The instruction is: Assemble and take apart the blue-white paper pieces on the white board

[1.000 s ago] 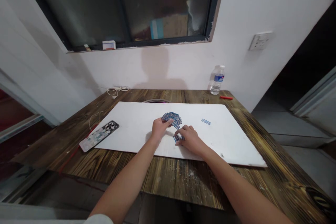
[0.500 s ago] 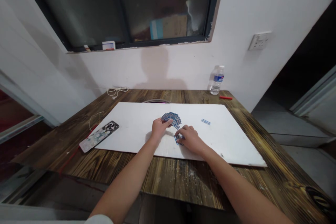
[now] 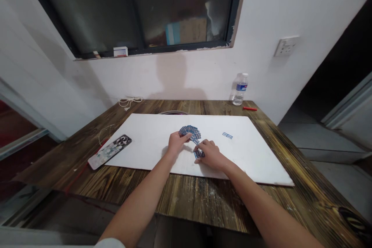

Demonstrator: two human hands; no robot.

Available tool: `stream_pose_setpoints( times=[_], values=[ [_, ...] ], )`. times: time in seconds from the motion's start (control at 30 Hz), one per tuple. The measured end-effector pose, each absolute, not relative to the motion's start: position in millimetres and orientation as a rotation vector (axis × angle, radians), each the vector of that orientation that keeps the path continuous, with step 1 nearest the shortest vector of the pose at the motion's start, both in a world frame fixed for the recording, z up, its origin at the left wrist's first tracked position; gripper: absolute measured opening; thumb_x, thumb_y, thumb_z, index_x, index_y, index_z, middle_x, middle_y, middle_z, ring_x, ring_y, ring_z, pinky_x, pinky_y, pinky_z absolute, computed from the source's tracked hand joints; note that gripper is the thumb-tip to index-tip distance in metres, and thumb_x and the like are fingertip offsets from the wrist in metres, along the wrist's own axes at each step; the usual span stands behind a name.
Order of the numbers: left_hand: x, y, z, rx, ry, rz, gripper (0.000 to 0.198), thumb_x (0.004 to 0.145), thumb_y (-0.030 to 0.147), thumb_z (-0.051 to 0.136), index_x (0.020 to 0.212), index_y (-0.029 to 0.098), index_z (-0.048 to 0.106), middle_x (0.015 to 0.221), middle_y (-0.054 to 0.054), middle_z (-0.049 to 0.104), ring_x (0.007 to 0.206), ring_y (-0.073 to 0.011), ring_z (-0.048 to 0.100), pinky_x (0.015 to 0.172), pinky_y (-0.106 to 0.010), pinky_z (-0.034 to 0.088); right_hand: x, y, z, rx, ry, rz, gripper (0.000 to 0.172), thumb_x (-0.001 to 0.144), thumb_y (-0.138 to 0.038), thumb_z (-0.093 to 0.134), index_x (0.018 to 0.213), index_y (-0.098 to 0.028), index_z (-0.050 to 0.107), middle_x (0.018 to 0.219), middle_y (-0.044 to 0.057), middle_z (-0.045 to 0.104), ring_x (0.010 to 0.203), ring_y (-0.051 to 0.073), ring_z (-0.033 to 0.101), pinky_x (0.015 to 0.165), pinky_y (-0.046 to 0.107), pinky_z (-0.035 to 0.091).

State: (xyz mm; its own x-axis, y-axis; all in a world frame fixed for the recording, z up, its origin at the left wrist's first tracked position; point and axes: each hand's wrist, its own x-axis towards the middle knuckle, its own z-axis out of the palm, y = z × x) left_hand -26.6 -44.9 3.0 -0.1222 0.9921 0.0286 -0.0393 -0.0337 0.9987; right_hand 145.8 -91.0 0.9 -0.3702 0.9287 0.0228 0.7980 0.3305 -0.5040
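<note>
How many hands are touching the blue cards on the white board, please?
2. The left hand holds the fanned cards; the right hand is on a small group of cards. No other hands show.

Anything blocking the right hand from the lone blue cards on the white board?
Nothing visible. Only bare white board lies between the right hand and the blue cards. The fan of cards in the left hand lies off to the other side.

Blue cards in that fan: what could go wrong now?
The fan of blue cards looks loosely spread by the left hand, so it might slide apart. The right hand is on the small cards, and might push them into the fan and mix them up. The pair of cards lying apart could get bumped too.
</note>
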Motion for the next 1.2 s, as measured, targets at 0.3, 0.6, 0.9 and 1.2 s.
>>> stream_pose_setpoints(
  times=[0.3, 0.6, 0.9, 1.2],
  values=[
    [-24.4, -48.5, 7.8, 1.124, 1.238, 1.356, 0.035, 0.056, 0.035, 0.086, 0.075, 0.009, 0.074, 0.069, -0.008, 0.072, 0.06, -0.0148, 0.064, 0.059, -0.026, 0.054, 144.5, -93.1, 0.2, -1.522, -2.277, 0.562, 0.024, 0.076, -0.035, 0.075, 0.097, -0.026, 0.068, 0.113, 0.006, 0.057, 0.107, 0.027, 0.046, 0.083, 0.035, 0.034],
    [-26.7, -47.4, 7.4, 1.127, 1.242, 1.381, 0.039, 0.054, 0.04, 0.086, 0.075, 0.01, 0.073, 0.07, -0.007, 0.073, 0.061, -0.0152, 0.065, 0.063, -0.026, 0.055, 143.0, -94.8, 9.3, -1.308, -2.157, 0.609, 0.012, 0.082, -0.023, 0.062, 0.092, -0.023, 0.069, 0.085, 0.002, 0.068, 0.084, 0.02, 0.056, 0.074, 0.029, 0.038],
    [-28.8, -45.6, 8.0, 1.056, 1.239, 1.463, 0.039, 0.053, 0.04, 0.086, 0.076, 0.011, 0.072, 0.069, -0.006, 0.073, 0.062, -0.0162, 0.067, 0.065, -0.027, 0.057, 143.3, -89.4, 6.7, -1.201, -1.733, 0.992, 0.02, 0.071, -0.029, 0.065, 0.087, -0.02, 0.075, 0.056, -0.004, 0.059, 0.053, 0.013, 0.051, 0.054, 0.025, 0.04],
    [-29.0, -46.3, 7.1, 1.197, 1.305, 1.411, 0.033, 0.058, 0.039, 0.083, 0.072, 0.012, 0.072, 0.067, -0.006, 0.072, 0.06, -0.0166, 0.065, 0.06, -0.026, 0.053, 142.8, -89.8, 11.3, -1.026, -1.622, 0.933, 0.026, 0.078, -0.042, 0.06, 0.089, -0.023, 0.075, 0.081, 0.003, 0.072, 0.066, 0.017, 0.064, 0.064, 0.03, 0.051]
  ],
)
